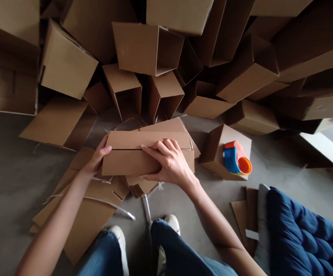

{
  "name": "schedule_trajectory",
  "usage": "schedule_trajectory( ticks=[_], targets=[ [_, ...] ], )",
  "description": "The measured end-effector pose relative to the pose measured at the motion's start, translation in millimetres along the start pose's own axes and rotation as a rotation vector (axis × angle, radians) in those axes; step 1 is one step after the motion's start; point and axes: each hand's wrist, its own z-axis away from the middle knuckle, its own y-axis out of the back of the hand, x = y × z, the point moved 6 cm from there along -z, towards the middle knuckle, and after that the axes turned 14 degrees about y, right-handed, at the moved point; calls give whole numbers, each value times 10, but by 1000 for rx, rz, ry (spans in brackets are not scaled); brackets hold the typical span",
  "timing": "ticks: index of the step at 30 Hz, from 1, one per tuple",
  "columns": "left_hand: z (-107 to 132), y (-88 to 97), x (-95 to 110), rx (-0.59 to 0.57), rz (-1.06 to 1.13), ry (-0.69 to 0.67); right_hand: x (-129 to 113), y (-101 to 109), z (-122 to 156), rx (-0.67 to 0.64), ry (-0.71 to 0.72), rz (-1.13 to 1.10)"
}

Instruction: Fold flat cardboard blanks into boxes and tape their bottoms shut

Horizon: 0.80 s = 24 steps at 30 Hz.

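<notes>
A narrow cardboard box [126, 163] is in front of me, its two top flaps folded in and meeting along a dark seam. My left hand [99, 155] grips its left end, thumb on the top edge. Across the right part of the top lies my right hand [168, 159], bent over the flaps; the index fingertip touches the seam and the thumb is near the front edge. Beneath the box is a stack of flat cardboard [139, 189] with loose white strapping [147, 207]. What the undersides of my hands touch is hidden.
Open cardboard boxes [136, 48] crowd the far side. Right of my hands, an orange and blue tape dispenser [234, 157] rests on a box [212, 153]. Flattened cardboard [91, 214] lies at left near my feet. A navy padded cushion [304, 230] occupies the lower right.
</notes>
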Motion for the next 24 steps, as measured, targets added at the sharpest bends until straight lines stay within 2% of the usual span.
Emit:
schedule_trajectory(
  ticks=[6,15,18,22,24],
  targets=[
    [41,-56,77,13,-86,-34,-39,27,23,35,-6,20],
    [81,-71,129,34,-157,-6,-19,42,25,42,-63,-47],
    [62,-42,123,38,-174,-6,31,103,44,106,-142,20],
    [30,8,118,46,-208,-48,206,332,69,288,-333,113],
    [19,25,121,54,-227,-63,325,424,48,308,-415,140]
  ],
)
